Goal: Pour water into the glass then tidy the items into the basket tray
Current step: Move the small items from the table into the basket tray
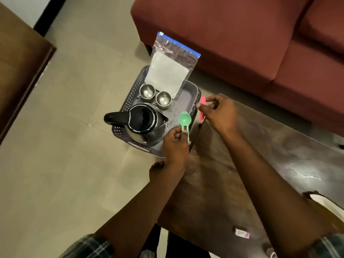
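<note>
Over the near right corner of the basket tray (128, 101), the left hand (175, 144) pinches the handle of a green spoon (184, 119). Its bowl hangs above the bare strip of tray floor to the right of the kettle (143, 123). The right hand (219, 112) is just outside the tray's right rim, thumb and fingers closed on a pink piece (202, 101). It looks like a second plastic spoon, though the fingers hide much of it.

The main risk, as I judge it, is the tray itself. It seems to sit at the very corner of the counter (242, 155), with its left part out past the edge above the floor (74, 127), and the heavy kettle stands on that side. Whether the tray is fully supported I cannot tell. A press or knock on its near rim while the spoons go in could tip or slide it.

The bag of white powder (167, 71) leans at the tray's far end and reaches well past the rim. A jolt could topple it onto the two steel cups (147, 91) just in front of it. A spoon released from above might also bounce off the rim and drop outside the tray.

The green spoon is in the left hand's grip and already over the tray. The pink piece is in the right hand's grip beside the rim, not yet over it.
</note>
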Tool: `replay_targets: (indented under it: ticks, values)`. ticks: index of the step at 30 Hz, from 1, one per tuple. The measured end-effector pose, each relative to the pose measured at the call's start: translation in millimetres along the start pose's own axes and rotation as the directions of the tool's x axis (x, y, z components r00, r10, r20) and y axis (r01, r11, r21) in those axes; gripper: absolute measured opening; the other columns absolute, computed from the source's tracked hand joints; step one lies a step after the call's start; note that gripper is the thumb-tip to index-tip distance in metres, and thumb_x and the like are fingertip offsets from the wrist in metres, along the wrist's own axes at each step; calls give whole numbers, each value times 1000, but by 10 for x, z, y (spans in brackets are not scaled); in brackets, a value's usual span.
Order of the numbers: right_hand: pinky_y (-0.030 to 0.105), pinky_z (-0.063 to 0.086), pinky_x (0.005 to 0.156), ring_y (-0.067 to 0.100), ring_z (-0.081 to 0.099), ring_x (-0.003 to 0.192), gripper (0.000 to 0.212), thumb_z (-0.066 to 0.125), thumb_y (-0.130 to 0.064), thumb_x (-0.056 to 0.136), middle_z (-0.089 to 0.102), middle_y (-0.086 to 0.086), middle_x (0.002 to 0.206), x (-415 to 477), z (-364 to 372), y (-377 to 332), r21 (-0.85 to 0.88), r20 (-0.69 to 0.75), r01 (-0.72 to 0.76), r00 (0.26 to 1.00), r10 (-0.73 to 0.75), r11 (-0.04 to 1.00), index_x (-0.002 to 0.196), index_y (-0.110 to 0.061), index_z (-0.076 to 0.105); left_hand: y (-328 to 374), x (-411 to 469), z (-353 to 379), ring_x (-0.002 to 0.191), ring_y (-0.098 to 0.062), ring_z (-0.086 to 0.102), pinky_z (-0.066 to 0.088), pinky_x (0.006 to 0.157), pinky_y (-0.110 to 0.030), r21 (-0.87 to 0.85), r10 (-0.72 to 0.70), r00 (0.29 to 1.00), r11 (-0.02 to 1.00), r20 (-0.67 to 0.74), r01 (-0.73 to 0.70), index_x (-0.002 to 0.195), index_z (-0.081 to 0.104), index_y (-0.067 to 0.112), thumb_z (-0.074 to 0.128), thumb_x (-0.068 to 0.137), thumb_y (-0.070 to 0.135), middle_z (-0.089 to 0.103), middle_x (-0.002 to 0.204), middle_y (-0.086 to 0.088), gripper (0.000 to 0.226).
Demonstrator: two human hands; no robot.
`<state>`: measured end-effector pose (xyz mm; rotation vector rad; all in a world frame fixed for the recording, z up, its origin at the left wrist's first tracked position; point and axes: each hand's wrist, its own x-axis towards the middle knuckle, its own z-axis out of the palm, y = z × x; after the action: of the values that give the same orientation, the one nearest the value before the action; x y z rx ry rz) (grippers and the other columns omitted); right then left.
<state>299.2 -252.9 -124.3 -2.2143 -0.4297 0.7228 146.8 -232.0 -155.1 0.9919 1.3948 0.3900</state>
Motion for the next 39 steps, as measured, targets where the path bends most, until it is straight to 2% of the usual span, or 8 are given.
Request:
replay_targets:
  ticks: [6, 10, 16, 19, 23, 29, 31, 39]
  values:
    - [24, 40, 59, 18, 72, 81, 43, 86, -41, 86, 78, 2, 92, 649, 576, 40, -274, -11, 6, 1000, -9, 962, 121, -19, 76, -160, 333, 128, 81, -14, 67, 60, 76, -32, 4, -49, 999, 999, -18, 49, 97, 67, 18, 60, 101, 5, 70, 86, 5, 15]
    - [34, 53, 81, 30, 70, 103, 57, 90, -33, 82, 73, 13, 116, 908, 941, 120, -389, 39, 39, 999, -26, 921, 127, -9, 66, -323, 320, 29, 77, 1, 70, 59, 76, -23, 15, -75, 997, 997, -15, 75, 88, 68, 31, 63, 101, 9, 73, 80, 17, 26]
    - [37, 58, 82, 33, 73, 95, 10, 73, -5, 89, 75, 15, 99, 1109, 1313, 232, -555, 109, 118, 992, -68, 823, 98, -10, 75, -511, 356, -192, 79, -2, 73, 58, 71, -22, 45, -67, 998, 997, 4, 67, 94, 71, 36, 66, 100, 14, 76, 87, 12, 24]
    - [33, 56, 79, 29, 72, 88, 13, 69, 2, 90, 74, 11, 89, 1159, 1375, 245, -547, 110, 98, 993, -45, 831, 88, -11, 72, -521, 410, -248, 74, -1, 71, 55, 68, -19, 33, -63, 998, 998, 24, 62, 93, 71, 35, 67, 99, 9, 76, 82, 17, 26]
    - [40, 62, 81, 38, 74, 91, 24, 65, 6, 84, 77, 23, 97, 1221, 1445, 203, -550, 87, 84, 995, -43, 831, 103, 0, 79, -543, 460, -271, 78, 1, 72, 59, 71, -22, 57, -66, 996, 996, 65, 62, 96, 71, 38, 66, 101, 12, 76, 85, 22, 26]
    - [33, 57, 77, 31, 74, 90, 12, 79, -16, 89, 76, 15, 91, 1201, 1373, 167, -504, 76, 47, 997, -10, 863, 93, -4, 79, -535, 407, -214, 75, 2, 71, 57, 69, -17, 56, -46, 997, 997, 62, 43, 102, 73, 27, 66, 100, 11, 76, 82, 17, 18]
    - [30, 48, 72, 26, 69, 85, 22, 85, -25, 87, 73, 11, 88, 1162, 1227, 125, -510, 89, 52, 996, -7, 859, 88, -5, 75, -524, 413, -161, 74, 3, 71, 60, 74, -23, 52, -58, 996, 997, 69, 54, 103, 73, 26, 65, 101, 10, 75, 81, 18, 18]
    - [47, 66, 74, 16, 77, 71, 8, 77, -21, 88, 77, -3, 74, 524, 402, 222, -152, -38, -2, 999, -4, 988, 80, -20, 77, -281, 551, 263, 80, -7, 71, 63, 84, -46, 7, 32, 998, 999, 47, -32, 96, 72, 31, 64, 98, 18, 75, 86, 11, 16]
